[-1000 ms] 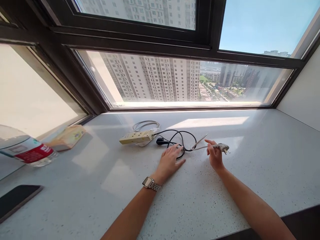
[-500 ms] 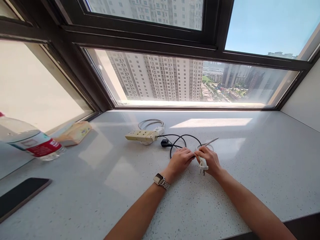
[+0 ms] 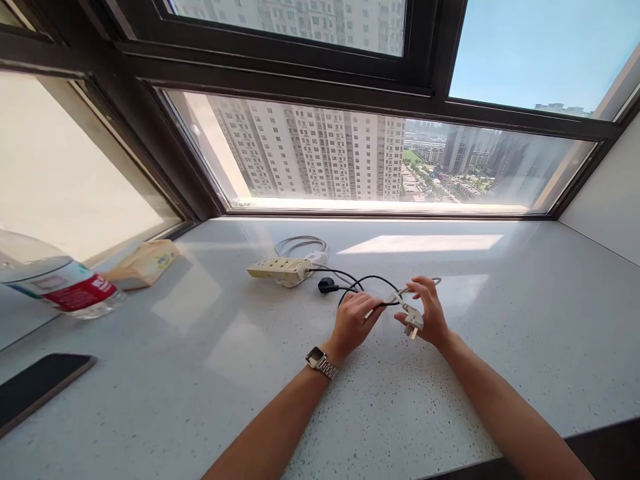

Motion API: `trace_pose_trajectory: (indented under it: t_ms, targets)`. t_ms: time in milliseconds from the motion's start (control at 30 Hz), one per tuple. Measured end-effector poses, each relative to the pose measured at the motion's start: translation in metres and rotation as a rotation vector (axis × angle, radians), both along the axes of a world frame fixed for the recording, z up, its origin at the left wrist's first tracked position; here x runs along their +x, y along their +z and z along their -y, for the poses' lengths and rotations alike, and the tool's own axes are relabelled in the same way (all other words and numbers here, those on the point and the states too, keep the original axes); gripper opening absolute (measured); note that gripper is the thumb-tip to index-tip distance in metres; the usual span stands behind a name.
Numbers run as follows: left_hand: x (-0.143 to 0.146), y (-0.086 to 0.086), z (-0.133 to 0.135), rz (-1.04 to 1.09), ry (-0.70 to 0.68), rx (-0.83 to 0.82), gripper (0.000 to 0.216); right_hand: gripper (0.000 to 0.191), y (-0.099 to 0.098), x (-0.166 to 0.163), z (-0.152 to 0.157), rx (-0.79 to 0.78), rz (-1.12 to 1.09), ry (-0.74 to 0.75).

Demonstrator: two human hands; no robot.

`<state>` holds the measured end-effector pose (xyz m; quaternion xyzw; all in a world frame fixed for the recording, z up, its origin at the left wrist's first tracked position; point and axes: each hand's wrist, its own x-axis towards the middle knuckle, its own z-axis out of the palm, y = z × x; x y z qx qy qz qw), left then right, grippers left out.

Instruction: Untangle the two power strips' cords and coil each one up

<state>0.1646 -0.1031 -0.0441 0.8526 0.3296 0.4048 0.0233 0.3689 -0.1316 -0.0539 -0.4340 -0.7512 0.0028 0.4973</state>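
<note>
My left hand [image 3: 357,317], with a watch on its wrist, is closed on a black cable [image 3: 390,303]. That cable loops back toward its black plug [image 3: 327,285] and a cream power strip [image 3: 280,268] on the counter. My right hand [image 3: 431,313] has its thumb and fingers spread apart around a white plug [image 3: 413,320]. The plug's metal prongs point down toward me, in front of the palm. Its pale cord runs up by the fingertips, crossing the black cable's loop. Behind the strip lies a coiled grey cable [image 3: 303,239].
On the left stand a water bottle [image 3: 60,280] with a red label and a tissue pack [image 3: 145,261]. A dark phone [image 3: 43,387] lies nearer on the speckled white counter [image 3: 165,407]. Dark-framed windows [image 3: 320,215] close off the back, and a white wall [image 3: 605,207] the right.
My right fingers have opened and drawn away from my left hand. The white plug has shifted slightly right and turned. My left hand has moved slightly left, still on the black cable.
</note>
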Motion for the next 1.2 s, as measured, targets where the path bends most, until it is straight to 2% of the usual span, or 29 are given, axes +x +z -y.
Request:
trace_pose_trajectory:
  t_ms: [67,133,200,300,367,467,600,700,767,833,933,1000,1033,1100,1200]
  targets:
    - [-0.001,0.001,0.000,0.007,0.058,-0.016,0.028,0.042,0.002,-0.001,0.004,0.079,-0.092,0.007]
    - [-0.002,0.002,0.000,-0.023,0.078,-0.027,0.029,0.032,0.004,-0.005,0.010,0.066,-0.138,0.002]
    - [-0.002,0.004,0.000,-0.097,0.037,0.000,0.029,0.026,0.005,-0.009,0.015,0.034,-0.191,-0.026]
    - [0.001,0.009,0.005,-0.243,-0.105,0.115,0.029,0.026,0.006,-0.013,0.020,0.095,-0.266,-0.090]
    - [0.004,0.012,0.011,-0.307,-0.192,0.213,0.030,0.026,0.009,-0.014,0.020,0.130,-0.220,-0.104]
    - [0.007,0.014,0.020,-0.295,-0.239,0.290,0.031,0.027,0.016,-0.008,0.017,0.074,-0.029,-0.054]
    - [0.002,0.011,0.022,-0.006,-0.188,0.188,0.032,0.035,0.019,0.002,0.014,-0.054,0.165,0.139]
    - [0.000,0.009,0.019,0.305,-0.023,-0.015,0.032,0.035,0.013,0.001,0.013,-0.147,0.140,0.268]
    - [0.001,0.010,0.015,0.482,0.098,-0.169,0.029,0.031,0.007,-0.005,0.012,-0.163,0.061,0.251]
    - [0.003,0.012,0.010,0.681,0.162,-0.310,0.028,0.029,0.004,-0.011,0.012,-0.146,-0.041,0.176]
    - [-0.001,0.017,-0.001,1.009,0.156,-0.473,0.029,0.021,0.002,-0.012,0.010,-0.131,-0.172,0.114]
    - [-0.010,0.020,-0.010,1.136,0.152,-0.497,0.031,0.022,0.003,-0.010,0.011,-0.169,-0.184,0.118]
    - [-0.016,0.020,-0.015,1.132,0.157,-0.484,0.032,0.023,0.003,-0.010,0.012,-0.200,-0.164,0.125]
    - [-0.027,0.020,-0.021,0.970,0.170,-0.447,0.036,0.025,0.005,-0.012,0.015,-0.258,-0.079,0.150]
    - [-0.036,0.015,-0.025,0.490,0.145,-0.382,0.035,0.042,0.006,-0.026,0.021,-0.286,0.163,0.218]
